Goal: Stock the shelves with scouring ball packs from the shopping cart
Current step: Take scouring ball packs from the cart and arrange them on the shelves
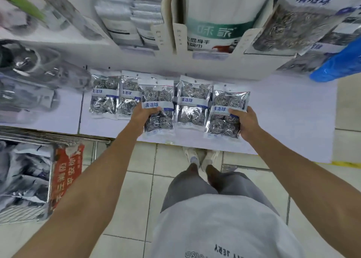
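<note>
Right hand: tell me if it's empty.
No, the right hand grips a scouring ball pack over the shelf.

Shopping cart (25,179) cut off, blurred

five clear plastic packs of silver steel scouring balls sit along the white shelf (283,109): far-left pack (104,96), second pack (128,96), left-held pack (159,109), fourth pack (192,103), right-held pack (226,113). two hands: left hand (141,117), right hand (247,122).
</note>
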Motion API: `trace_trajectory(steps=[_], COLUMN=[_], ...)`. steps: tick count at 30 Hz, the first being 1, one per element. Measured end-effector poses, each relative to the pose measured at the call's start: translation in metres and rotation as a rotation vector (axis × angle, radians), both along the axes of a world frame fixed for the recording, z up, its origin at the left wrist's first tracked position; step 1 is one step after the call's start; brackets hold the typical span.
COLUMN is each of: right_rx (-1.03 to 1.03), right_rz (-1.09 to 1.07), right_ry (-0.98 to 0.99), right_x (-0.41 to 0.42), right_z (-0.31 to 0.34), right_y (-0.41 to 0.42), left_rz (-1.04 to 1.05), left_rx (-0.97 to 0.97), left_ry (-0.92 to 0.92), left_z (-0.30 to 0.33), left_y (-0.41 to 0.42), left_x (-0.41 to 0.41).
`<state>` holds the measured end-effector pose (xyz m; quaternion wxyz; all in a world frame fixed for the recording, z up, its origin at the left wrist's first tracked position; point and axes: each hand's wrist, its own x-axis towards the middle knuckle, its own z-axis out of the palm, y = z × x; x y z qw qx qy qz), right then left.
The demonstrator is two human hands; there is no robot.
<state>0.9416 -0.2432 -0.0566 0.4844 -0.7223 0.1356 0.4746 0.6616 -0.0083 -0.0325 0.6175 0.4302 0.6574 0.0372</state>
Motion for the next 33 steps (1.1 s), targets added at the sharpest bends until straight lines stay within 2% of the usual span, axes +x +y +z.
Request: trace_trajectory(steps=[6,13,18,22,30,33], right_rx=[-0.066,-0.16,-0.21,-0.231,-0.343,-0.392], right_rz=[0.039,0.14,0.155,0.175,0.511,0.677], right_ry=[0.007,-0.097,-0.172,-0.171,-0.308,-0.424], right_x=[0.01,0.016,0.017,0.014,0.01,0.004], right_z=[-0.022,-0.042,-0.042,-0.039,-0.005,0.015], right_y=[0.017,0.027,0.035,0.038,0.029,0.02], left_rz=[-0.053,-0.103,-0.158,-0.2,-0.278,-0.318], left_rx=[-0.01,-0.014,0.058,0.082,0.112,0.201], left_ry=[0.06,0.175,0.21,0.168,0.173,0.211], left_z=[-0.031,-0.052,-0.058,-0.062,-0.039,-0.018], left_y=[0.028,0.041,0.041,0.04,0.033,0.024], left_x=[0.013,0.021,0.021,0.02,0.015,0.005])
